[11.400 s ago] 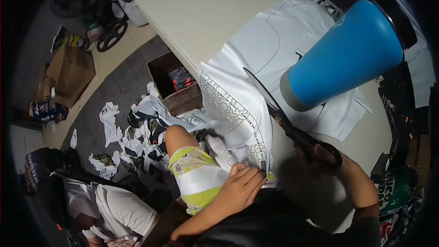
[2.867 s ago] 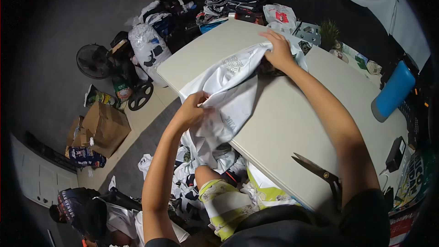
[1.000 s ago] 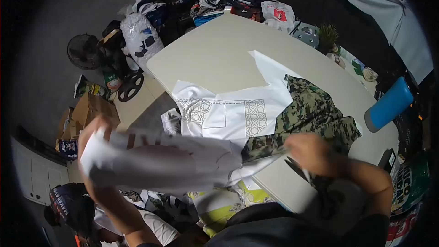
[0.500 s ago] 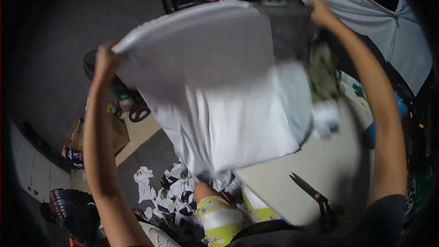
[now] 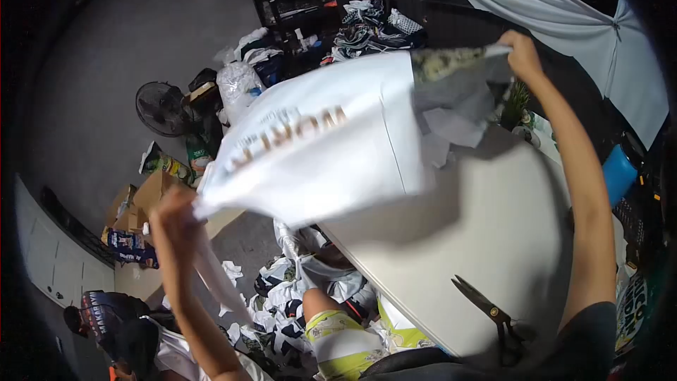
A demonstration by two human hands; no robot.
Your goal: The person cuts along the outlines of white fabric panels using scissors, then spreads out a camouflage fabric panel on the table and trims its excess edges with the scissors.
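A large white printed cloth (image 5: 317,162) is stretched in the air between my two hands, blurred by motion. Brown lettering crosses its surface, and a grey-and-camouflage section (image 5: 451,92) forms its right end. My left hand (image 5: 175,215) is closed on the lower left edge. At the upper right, my right hand (image 5: 523,58) grips a corner by the camouflage section. Below the cloth is a white table (image 5: 451,275), with open-bladed black scissors (image 5: 493,314) lying near its front edge.
A heap of fabric scraps (image 5: 282,303) covers the floor by my legs. A person (image 5: 106,324) is at the lower left. Behind stand a fan (image 5: 163,108), cardboard boxes (image 5: 151,194) and piled clothes (image 5: 367,32). A blue container (image 5: 620,173) is at the right.
The cloth has swung up and flipped, so its printed side now shows. My left hand has moved down; my right hand has shifted slightly right and down.
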